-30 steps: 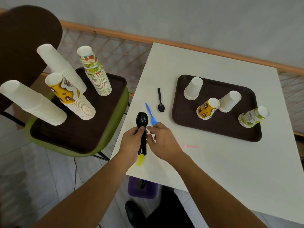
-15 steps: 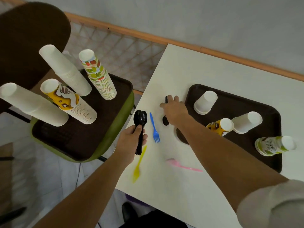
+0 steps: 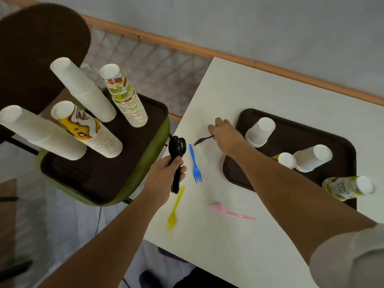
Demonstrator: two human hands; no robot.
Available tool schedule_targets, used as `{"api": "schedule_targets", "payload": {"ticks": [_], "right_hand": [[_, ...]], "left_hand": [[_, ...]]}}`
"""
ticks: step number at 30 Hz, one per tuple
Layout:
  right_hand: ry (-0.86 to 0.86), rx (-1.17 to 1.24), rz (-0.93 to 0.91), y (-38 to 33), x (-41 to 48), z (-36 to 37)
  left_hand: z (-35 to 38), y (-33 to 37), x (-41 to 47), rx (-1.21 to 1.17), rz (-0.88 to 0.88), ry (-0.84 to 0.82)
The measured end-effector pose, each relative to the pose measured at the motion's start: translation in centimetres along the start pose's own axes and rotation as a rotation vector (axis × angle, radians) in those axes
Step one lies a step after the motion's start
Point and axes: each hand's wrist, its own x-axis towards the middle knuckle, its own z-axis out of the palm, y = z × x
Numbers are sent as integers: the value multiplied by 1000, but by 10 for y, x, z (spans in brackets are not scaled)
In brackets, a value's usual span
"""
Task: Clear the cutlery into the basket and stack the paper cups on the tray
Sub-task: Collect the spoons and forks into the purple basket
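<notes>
One more black plastic spoon (image 3: 202, 140) now pinched off white table (image 3: 249, 90) by right hand (image 3: 225, 134), beside brown tray's (image 3: 291, 125) left edge; left hand (image 3: 166, 173) gripping black spoon bundle (image 3: 177, 146). Blue plastic fork (image 3: 195, 165) nearest, likely next.

Two brown trays: the chair tray (image 3: 93, 179) and the table tray (image 3: 332, 138)

Four tall cup stacks: a first plain white stack (image 3: 83, 90), a second plain white stack (image 3: 41, 134), one yellow-patterned stack (image 3: 89, 132) and one fruit-print stack (image 3: 124, 98)

Four loose paper cups: a near white cup (image 3: 311, 157), a far white cup (image 3: 259, 132), one yellow cup (image 3: 285, 161) and one green-lettered cup (image 3: 347, 188)

Cutlery: bundled black spoons (image 3: 177, 146), two bowls showing, the full number unclear; one single black spoon (image 3: 202, 140); one blue fork (image 3: 195, 165); one yellow spoon (image 3: 175, 208); one pink piece (image 3: 230, 212), too blurred to tell whether it is a spoon or a fork

One green chair (image 3: 153, 154), one white table (image 3: 249, 90)
</notes>
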Motion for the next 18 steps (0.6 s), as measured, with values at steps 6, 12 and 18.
{"api": "schedule_targets", "payload": {"ticks": [6,12,18], "right_hand": [[399,613,374,-61,-48,-24],[280,1227,454,-186,-152,-20],[252,1348,520,-284,-225,-1]], "left_hand": [[-27,-3,-25,-48,35,-52],[-78,-22,-73,-20,46,-145],[-138,-56,-122,95,43,-205]]}}
